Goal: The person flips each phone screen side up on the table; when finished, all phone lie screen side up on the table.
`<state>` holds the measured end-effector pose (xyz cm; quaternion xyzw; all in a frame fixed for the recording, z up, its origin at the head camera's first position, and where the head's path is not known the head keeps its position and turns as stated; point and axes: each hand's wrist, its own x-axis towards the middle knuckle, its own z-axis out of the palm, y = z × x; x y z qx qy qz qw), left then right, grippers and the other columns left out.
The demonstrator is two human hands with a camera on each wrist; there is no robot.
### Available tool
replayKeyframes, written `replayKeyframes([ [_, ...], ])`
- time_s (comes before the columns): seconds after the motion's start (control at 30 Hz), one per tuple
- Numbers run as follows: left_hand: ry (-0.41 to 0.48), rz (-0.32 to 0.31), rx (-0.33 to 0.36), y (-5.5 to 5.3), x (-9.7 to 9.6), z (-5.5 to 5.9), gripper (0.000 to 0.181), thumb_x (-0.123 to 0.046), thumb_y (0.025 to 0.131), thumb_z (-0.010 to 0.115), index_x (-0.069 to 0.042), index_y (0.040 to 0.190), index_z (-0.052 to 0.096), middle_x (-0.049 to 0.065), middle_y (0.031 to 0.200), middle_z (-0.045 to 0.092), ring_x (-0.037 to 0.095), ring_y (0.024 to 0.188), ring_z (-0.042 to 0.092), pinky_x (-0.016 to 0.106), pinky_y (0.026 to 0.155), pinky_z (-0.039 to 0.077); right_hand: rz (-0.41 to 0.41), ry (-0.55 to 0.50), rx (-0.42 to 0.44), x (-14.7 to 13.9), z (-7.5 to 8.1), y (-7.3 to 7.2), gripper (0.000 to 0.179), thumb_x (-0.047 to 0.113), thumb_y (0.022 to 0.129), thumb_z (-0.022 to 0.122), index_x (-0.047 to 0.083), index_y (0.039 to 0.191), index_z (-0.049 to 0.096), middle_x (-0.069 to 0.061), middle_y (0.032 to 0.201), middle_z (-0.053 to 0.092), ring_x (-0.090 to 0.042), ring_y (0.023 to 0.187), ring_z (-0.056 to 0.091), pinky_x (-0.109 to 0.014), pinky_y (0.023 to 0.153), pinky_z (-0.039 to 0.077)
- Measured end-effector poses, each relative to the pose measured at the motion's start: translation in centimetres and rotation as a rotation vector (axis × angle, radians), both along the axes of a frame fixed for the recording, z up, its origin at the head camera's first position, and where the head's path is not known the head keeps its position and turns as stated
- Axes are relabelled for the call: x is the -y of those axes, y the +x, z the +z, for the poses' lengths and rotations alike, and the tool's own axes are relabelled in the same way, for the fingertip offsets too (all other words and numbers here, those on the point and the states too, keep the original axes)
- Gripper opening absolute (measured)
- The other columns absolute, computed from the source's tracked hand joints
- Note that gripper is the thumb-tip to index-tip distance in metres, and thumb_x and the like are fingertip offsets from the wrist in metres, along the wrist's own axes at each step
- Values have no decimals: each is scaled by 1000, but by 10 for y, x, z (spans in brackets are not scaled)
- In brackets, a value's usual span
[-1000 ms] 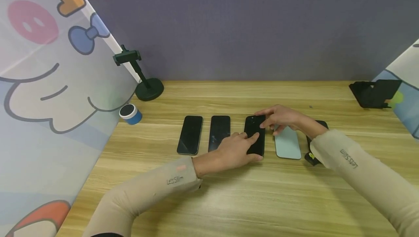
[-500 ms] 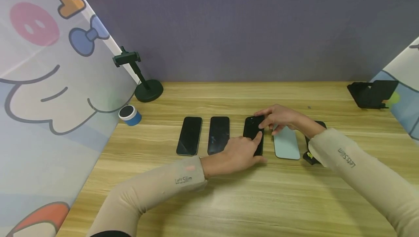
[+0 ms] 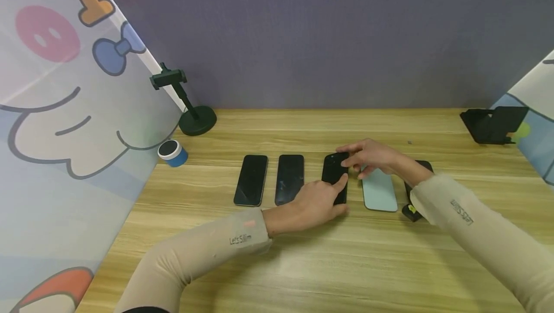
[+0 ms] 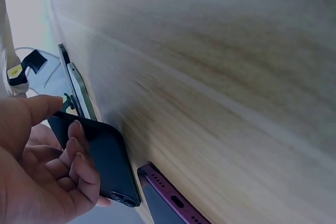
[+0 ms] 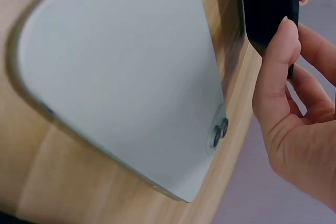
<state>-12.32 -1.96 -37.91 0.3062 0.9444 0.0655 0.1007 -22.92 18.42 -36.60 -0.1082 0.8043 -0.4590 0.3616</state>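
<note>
A black smartphone [image 3: 332, 169] is tilted back-side up, its camera at the far end, in the middle of a row of phones. My left hand [image 3: 312, 202] is at its lower part: the index finger lies across to the right edge, the thumb is by the lower end, the other fingers curl by the left side. With thumb and fingers, my right hand [image 3: 373, 154] pinches the phone's upper right edge. In the right wrist view the pinched smartphone [image 5: 272, 3] stands near a pale green phone [image 5: 121, 77], which lies below the right hand.
Two dark phones [image 3: 251, 180] lie to the left; one shows a purple edge [image 4: 173, 198]. A black object [image 3: 411, 211] with a yellow patch is partly hidden by the right arm. Around stand a blue-and-white jar [image 3: 174, 153], a round-based phone stand [image 3: 197, 120] and a black stand [image 3: 493, 124].
My left hand has shifted slightly right and down along the smartphone, its index finger nearer the right edge. The right hand keeps its pinch in nearly the same place.
</note>
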Motion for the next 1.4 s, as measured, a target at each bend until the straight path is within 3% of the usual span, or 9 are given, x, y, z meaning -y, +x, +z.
replayKeyframes([
  [0.13,73,18,88,-1,4,2,74,-48,102,55,-15,160,24,-8,46,45,4,33,34,18,35,30,-26,-55,-11,-2,-4,2,68,28,97,67,12,156,37,-5,82,56,-13,69,58,-37,69,61],
  [0.27,169,36,164,-3,9,3,73,-43,102,56,-16,161,21,-8,42,40,4,29,27,17,32,27,-76,-117,-13,-4,-8,4,68,28,98,66,13,157,36,-6,88,55,-13,72,58,-36,71,61],
  [0.43,274,21,218,-8,17,3,73,-39,103,57,-15,161,20,-8,44,47,4,30,31,16,34,30,-121,-192,-11,-3,-13,5,69,29,98,66,12,157,35,-9,98,53,-12,74,56,-33,70,60],
  [0.7,403,-20,270,-16,32,-1,70,-35,103,56,-18,160,20,-4,65,68,6,38,47,18,41,38,-137,-224,-24,-1,-12,5,68,30,99,65,11,157,35,-9,111,46,-11,74,54,-34,71,60],
  [0.9,403,-31,263,-17,36,0,68,-35,104,54,-16,160,21,-5,60,64,4,35,40,17,39,35,-147,-232,-35,-1,-14,5,66,30,100,64,10,156,36,-11,112,49,-11,75,55,-35,72,61],
  [1.23,366,-41,269,-17,35,6,68,-29,104,54,-14,161,18,-5,54,56,4,32,34,17,36,34,-141,-286,-21,-5,-17,4,67,32,102,60,9,158,32,-6,91,57,-11,73,57,-36,72,61],
  [1.4,334,-41,240,-17,34,11,68,-24,104,54,-9,160,19,-6,52,53,3,31,33,16,35,32,-146,-286,-21,-6,-18,4,67,32,102,60,10,158,32,-7,95,56,-12,75,57,-37,73,61],
])
